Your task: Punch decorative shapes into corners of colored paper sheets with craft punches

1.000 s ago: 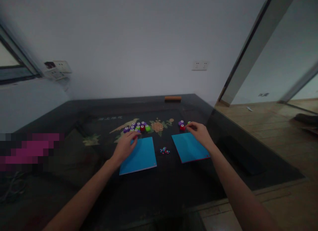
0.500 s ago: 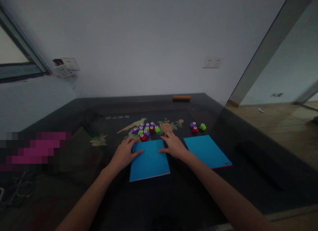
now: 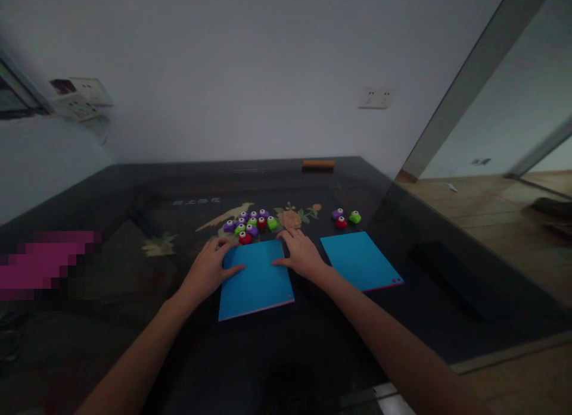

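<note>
Across a dark tabletop (image 3: 250,358), the left blue board (image 3: 257,289) is framed by two hands

Apart from it, the right blue board (image 3: 363,261) is laid flat and untouched, perhaps for separate use. At the left blue board's sides, the left hand (image 3: 209,265) and the right hand (image 3: 302,255) are spread, thumbs placed over its face, seemingly to steady it; whether its edges are gripped cannot be told. Beyond it, a cluster of eyed figures (image 3: 252,230) is gathered; beyond the other, a trio of figures (image 3: 341,223) is set, probably so both faces are left uncovered. No container is seen.
</note>
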`<state>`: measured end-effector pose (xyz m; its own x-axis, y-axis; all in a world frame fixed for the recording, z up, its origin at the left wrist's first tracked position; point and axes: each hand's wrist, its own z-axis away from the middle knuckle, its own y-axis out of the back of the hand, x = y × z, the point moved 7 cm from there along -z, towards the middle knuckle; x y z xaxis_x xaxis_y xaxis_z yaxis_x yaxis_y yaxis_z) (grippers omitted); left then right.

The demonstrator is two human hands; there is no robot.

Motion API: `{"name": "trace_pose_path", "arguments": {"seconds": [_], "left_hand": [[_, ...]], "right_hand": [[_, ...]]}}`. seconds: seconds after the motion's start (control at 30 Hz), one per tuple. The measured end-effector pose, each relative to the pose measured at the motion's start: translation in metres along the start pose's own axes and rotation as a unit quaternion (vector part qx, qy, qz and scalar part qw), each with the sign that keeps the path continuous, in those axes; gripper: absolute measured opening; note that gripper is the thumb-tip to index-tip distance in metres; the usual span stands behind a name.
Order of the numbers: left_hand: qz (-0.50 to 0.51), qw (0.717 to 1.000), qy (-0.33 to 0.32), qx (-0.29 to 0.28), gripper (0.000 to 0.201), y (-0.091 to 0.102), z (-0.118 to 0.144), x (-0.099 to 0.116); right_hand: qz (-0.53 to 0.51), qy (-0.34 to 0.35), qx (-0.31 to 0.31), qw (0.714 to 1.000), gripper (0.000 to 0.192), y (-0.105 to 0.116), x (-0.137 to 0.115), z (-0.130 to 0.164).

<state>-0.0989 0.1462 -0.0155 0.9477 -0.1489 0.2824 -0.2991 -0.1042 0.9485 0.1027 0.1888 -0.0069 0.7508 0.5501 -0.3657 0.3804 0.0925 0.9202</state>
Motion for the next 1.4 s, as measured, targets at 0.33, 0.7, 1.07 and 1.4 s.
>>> {"name": "trace_pose_path", "arguments": {"seconds": [0.33, 0.7, 1.07, 1.4], "left_hand": [[0.022, 0.998, 0.053, -0.004, 0.031, 0.010, 0.003, 0.008], [0.174, 0.980, 0.094, 0.033, 0.029, 0.010, -0.003, -0.012], [0.394, 0.901, 0.182, 0.007, 0.037, 0.008, 0.002, -0.014], [0.535, 0.814, 0.221, -0.052, 0.045, -0.007, 0.009, -0.008]], "right_hand": [[-0.044, 0.001, 0.000, 0.999, 0.039, 0.005, -0.009, 0.004], [-0.071, 0.010, -0.013, 0.997, 0.033, -0.003, -0.008, 0.003], [-0.135, -0.016, 0.014, 0.991, 0.008, 0.006, 0.000, 0.003], [-0.457, -0.052, 0.028, 0.887, 0.017, 0.014, 0.011, -0.001]]}}
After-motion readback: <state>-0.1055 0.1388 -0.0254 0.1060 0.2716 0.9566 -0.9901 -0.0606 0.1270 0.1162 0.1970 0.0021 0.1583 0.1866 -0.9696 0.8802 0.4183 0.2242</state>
